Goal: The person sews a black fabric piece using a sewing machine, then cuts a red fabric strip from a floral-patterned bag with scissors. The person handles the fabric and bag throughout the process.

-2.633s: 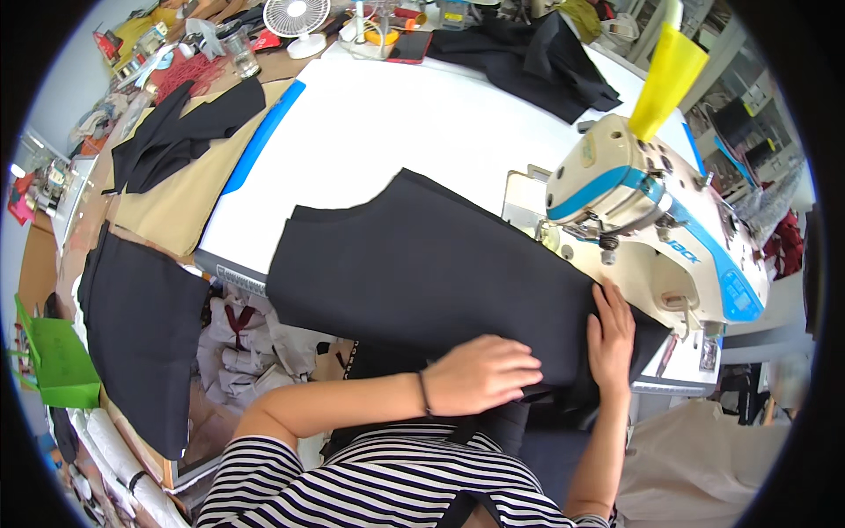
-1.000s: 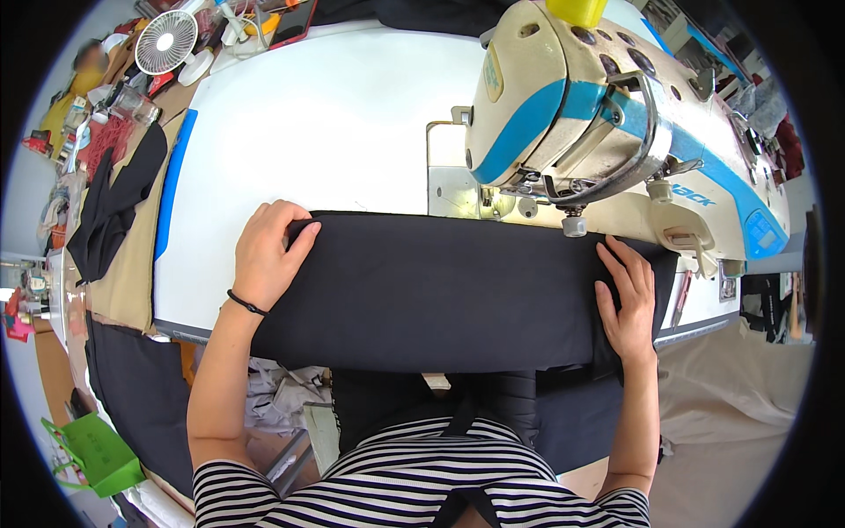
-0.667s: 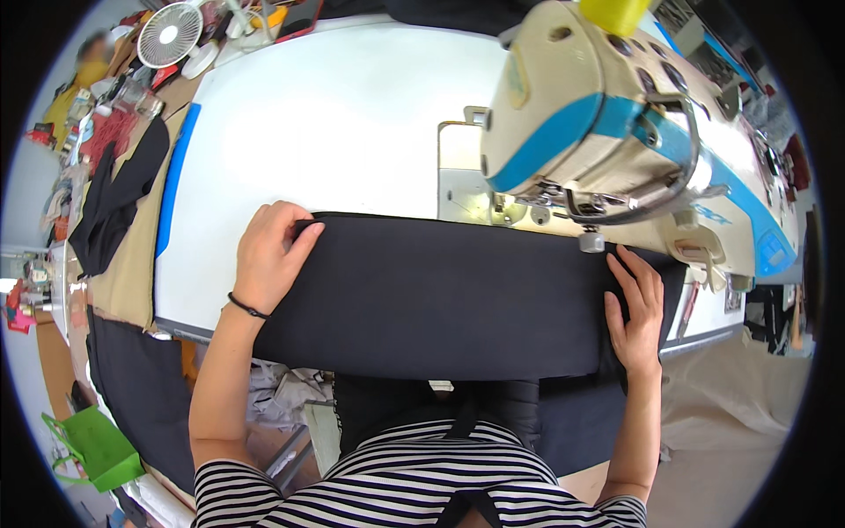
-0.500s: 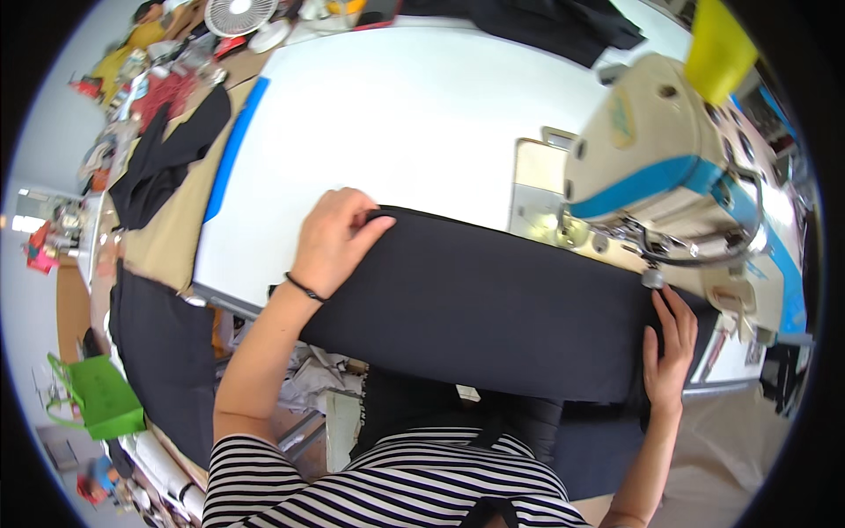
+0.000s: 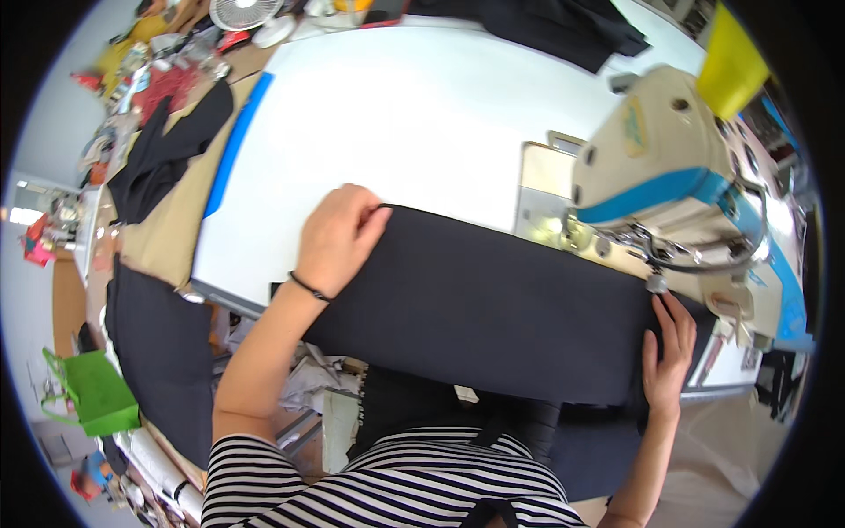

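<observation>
A long piece of black fabric (image 5: 502, 304) lies across the front of the white sewing table (image 5: 387, 114) and hangs over its near edge. My left hand (image 5: 341, 238) pinches the fabric's far left corner between thumb and fingers. At the right end, my right hand (image 5: 669, 354) rests on the cloth with its fingers stretched out and slightly apart, just below the machine's round knob. The sewing machine (image 5: 656, 163), cream with a blue stripe, stands beyond the fabric on the right. Its lit needle area (image 5: 568, 233) sits beside the fabric's far edge.
A blue strip (image 5: 238, 145) runs along the table's left edge. Past it lie black fabric pieces (image 5: 172, 154) on a tan surface. More dark garments (image 5: 550, 26) lie at the back. A yellow container (image 5: 731, 66) is by the machine; a green bag (image 5: 92, 392) stands lower left.
The view has shifted slightly. My left thumb has drawn in closer against the fingers at the fabric's corner. The right hand and the cloth stay nearly in place.
</observation>
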`<act>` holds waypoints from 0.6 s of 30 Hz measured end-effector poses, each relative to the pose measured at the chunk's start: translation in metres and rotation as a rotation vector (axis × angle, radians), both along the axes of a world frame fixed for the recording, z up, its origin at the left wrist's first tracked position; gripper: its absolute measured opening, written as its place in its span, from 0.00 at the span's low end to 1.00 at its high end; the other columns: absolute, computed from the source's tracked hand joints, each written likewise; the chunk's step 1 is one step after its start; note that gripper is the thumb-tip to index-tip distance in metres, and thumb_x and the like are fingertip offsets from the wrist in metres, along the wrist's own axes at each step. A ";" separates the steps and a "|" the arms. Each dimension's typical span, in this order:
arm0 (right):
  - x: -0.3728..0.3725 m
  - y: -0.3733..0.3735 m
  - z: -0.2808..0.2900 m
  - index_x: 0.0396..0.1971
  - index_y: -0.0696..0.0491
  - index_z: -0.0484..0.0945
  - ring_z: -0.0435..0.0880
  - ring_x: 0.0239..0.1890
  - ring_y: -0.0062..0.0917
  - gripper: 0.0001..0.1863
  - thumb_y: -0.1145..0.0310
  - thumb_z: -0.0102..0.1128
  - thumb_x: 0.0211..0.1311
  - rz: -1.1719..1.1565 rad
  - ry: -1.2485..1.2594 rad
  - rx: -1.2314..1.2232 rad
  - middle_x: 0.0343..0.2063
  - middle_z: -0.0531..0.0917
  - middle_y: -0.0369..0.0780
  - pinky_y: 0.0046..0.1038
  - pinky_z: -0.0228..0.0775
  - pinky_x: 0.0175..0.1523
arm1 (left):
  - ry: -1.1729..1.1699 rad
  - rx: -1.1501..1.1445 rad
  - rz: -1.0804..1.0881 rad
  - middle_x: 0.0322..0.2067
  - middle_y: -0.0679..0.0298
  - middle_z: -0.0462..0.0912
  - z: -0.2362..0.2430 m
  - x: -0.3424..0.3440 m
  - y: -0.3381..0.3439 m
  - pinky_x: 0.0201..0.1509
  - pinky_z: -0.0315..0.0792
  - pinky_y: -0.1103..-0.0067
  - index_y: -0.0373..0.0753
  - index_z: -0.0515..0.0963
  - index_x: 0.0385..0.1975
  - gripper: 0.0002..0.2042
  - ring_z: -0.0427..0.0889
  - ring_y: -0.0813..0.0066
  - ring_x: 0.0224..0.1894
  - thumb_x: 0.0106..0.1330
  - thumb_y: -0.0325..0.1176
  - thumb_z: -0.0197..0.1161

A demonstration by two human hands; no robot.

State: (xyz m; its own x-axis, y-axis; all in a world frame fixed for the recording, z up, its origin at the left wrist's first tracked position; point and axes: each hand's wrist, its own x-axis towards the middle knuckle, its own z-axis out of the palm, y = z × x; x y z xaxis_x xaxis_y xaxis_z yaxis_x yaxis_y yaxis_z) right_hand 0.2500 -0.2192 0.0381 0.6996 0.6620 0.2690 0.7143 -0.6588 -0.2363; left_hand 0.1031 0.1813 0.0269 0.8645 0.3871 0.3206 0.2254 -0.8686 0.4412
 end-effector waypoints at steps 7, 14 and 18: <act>0.003 -0.004 0.007 0.53 0.55 0.72 0.66 0.58 0.40 0.22 0.65 0.53 0.58 0.048 0.021 -0.062 0.56 0.70 0.43 0.37 0.56 0.62 | -0.067 0.052 0.006 0.20 0.65 0.67 -0.009 -0.003 -0.001 0.26 0.64 0.77 0.38 0.68 0.23 0.08 0.67 0.71 0.23 0.55 0.25 0.63; 0.027 -0.003 0.015 0.57 0.52 0.67 0.62 0.63 0.36 0.25 0.67 0.55 0.58 0.047 -0.017 -0.249 0.60 0.66 0.41 0.39 0.53 0.65 | -0.068 0.083 0.026 0.21 0.66 0.69 -0.005 0.006 -0.008 0.26 0.65 0.78 0.38 0.70 0.24 0.07 0.68 0.72 0.23 0.55 0.26 0.63; 0.001 0.018 0.014 0.61 0.48 0.63 0.58 0.66 0.34 0.28 0.63 0.54 0.59 -0.057 -0.022 -0.189 0.63 0.62 0.38 0.42 0.45 0.67 | -0.095 0.127 0.008 0.21 0.65 0.69 -0.008 0.003 -0.006 0.26 0.65 0.80 0.36 0.71 0.25 0.06 0.68 0.75 0.22 0.57 0.26 0.63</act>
